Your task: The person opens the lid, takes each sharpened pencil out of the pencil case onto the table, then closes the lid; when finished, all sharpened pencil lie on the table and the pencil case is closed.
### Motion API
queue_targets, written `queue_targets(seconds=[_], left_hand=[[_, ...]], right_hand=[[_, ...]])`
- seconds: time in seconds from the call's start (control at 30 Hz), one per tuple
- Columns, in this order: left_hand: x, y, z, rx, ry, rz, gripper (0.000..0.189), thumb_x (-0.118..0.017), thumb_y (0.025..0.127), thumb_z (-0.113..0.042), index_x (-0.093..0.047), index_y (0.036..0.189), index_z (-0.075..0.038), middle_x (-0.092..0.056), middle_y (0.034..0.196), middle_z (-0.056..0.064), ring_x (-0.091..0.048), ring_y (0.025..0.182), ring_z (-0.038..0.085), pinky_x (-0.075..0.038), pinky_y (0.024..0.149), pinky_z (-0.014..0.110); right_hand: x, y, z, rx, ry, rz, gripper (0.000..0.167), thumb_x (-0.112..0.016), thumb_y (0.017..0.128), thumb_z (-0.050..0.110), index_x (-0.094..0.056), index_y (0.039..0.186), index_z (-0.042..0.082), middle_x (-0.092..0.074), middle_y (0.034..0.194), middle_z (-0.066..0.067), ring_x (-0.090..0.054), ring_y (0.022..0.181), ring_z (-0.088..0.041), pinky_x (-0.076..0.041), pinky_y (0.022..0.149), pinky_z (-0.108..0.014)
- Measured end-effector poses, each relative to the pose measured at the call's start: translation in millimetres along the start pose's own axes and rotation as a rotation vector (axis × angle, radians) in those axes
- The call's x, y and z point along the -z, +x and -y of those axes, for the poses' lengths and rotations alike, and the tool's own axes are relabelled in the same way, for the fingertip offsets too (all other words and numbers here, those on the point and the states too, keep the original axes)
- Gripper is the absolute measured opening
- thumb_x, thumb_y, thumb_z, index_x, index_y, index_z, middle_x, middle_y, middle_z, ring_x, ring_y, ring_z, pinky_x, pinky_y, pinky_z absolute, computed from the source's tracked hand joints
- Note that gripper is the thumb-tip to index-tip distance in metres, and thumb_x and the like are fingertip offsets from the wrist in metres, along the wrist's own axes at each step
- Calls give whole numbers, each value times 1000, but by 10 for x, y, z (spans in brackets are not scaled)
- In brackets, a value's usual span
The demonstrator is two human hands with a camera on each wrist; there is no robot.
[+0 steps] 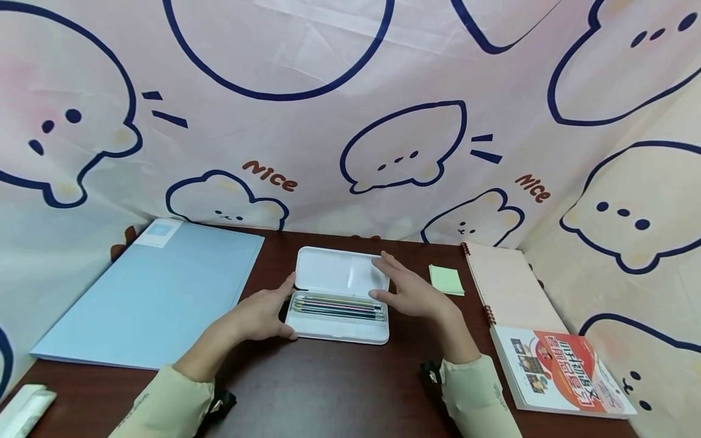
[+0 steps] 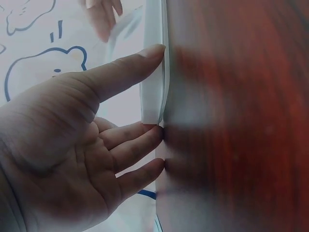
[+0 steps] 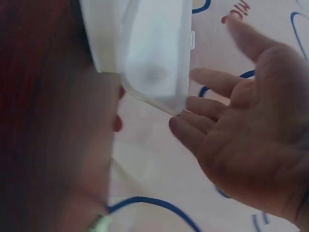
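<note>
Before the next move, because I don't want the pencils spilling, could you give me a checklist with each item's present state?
1. Pencil case sits flat on the table: ok.
2. Pencils lie inside, side by side: ok.
3. Lid stands open, with nothing lying in it: ok.
4. Left hand is at the case's left end, thumb touching it: ok.
5. Right hand grips the lid: not ok; its fingers are extended beside the right edge.
6. Pencils lie loose rather than fastened: cannot tell.
</note>
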State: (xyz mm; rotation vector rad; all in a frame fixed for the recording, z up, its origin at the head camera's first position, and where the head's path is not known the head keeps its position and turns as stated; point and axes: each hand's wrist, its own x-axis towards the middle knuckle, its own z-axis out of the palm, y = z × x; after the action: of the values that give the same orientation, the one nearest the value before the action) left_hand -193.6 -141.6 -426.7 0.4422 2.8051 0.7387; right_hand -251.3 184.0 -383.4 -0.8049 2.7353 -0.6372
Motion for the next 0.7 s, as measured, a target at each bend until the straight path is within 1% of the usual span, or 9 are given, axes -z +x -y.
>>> queue_targets(seconds=[0.1,0.13,0.23,0.33,0.43,0.5,0.57,0.63,0.7], left_hand=[[-5,-11,-9,16,11,7,115,-92,73,-35,-23,161,-6,-60,143,14,-60,124,29,-50,100,52],[-13,-13,-11,16,14,8,112,-92,73,-35,-27,160,-7,-61,142,15,-60,125,30,-50,100,52],[-38,-15,-33,17,5,8,100,-91,73,-34,-41,156,-11,-60,143,13,-58,128,29,-49,102,51],[-59,-12,-49,13,14,2,92,-91,73,-35,-49,151,-12,-59,145,12,-56,132,30,-47,106,52],[-54,-16,-53,13,54,-10,90,-90,73,-38,-51,150,-12,-55,149,16,-50,139,35,-40,112,55],[-40,-18,-40,6,87,-19,89,-90,73,-40,-52,149,-11,-53,150,20,-47,142,38,-35,114,58],[-19,-20,-20,11,105,-21,89,-90,73,-40,-53,148,-10,-52,150,22,-45,143,39,-32,116,60],[10,-23,4,21,117,-21,89,-90,72,-41,-54,148,-11,-53,150,22,-47,141,40,-33,115,60],[39,-21,33,26,126,-22,90,-91,71,-41,-54,147,-11,-54,149,21,-49,139,40,-36,113,60]], right_hand=[[-57,114,-91,-13,92,34,78,-60,99,49,-28,162,17,-9,172,-9,-10,159,-30,-23,123,-58],[-74,150,-118,-18,122,45,79,-60,99,49,-26,162,17,-8,172,-10,-7,159,-31,-20,123,-60],[-140,262,-214,-51,172,85,80,-59,99,50,-23,163,18,-7,172,-13,-2,159,-34,-15,123,-62],[-199,362,-300,-85,183,149,81,-57,99,53,-23,163,18,-7,172,-15,-2,159,-36,-14,123,-64],[-230,446,-344,-112,185,206,80,-56,98,57,-24,163,21,-8,172,-13,-3,159,-34,-13,123,-64],[-243,490,-352,-114,181,229,81,-55,97,59,-24,163,23,-8,172,-11,-3,159,-33,-13,123,-63],[-247,517,-340,-108,176,241,81,-55,97,61,-24,163,25,-7,172,-10,-2,160,-31,-12,123,-64],[-252,543,-330,-94,171,243,82,-54,96,63,-23,163,26,-5,173,-9,1,160,-31,-11,123,-64],[-253,562,-311,-69,166,228,82,-54,96,62,-23,163,26,-2,173,-8,4,160,-31,-10,123,-65]])
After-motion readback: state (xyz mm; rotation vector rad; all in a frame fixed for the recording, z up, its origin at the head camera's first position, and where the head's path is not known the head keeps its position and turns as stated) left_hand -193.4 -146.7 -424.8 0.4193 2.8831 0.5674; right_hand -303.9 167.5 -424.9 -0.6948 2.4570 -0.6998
